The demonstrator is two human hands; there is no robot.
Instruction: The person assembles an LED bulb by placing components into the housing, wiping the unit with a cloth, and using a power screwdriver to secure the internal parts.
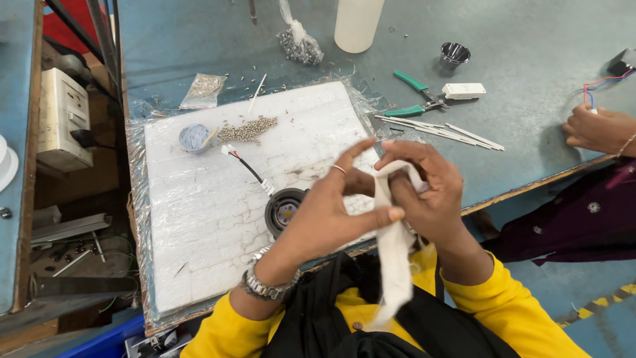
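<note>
The blue-grey surface (530,132) is carrying everything, and a big white foam pad (199,219) wrapped in clear film is taking up most of the near left side.

A white plastic bottle (358,23) is standing at the far edge, with a knotted bag of small metal parts (301,45) beside it. Green-handled pliers (414,99) are lying right of the pad, near a small white block (464,90), a little steel cup (454,54) and a few thin white sticks (440,130).

Both hands are working together above the near edge of the pad. The left hand (324,215) and right hand (424,192) are pinching a strip of white cloth (394,258), thumbs and fingers closing on its upper end while the rest is hanging down over the lap.

A round black part (283,211) is sitting on the pad just behind the left hand, partly hidden, with a black lead (248,166) running away from it to a white tip.

A loose heap of small screws (248,129) and a small blue dish (193,138) are sitting at the pad's far end.

Progress, judging by the layout: parts are laid out and the cloth is in hand, but it isn't touching the black part yet, so any wiping looks not yet started.

Another person's hand (599,129) is resting at the right edge near red and blue wires (599,83).
</note>
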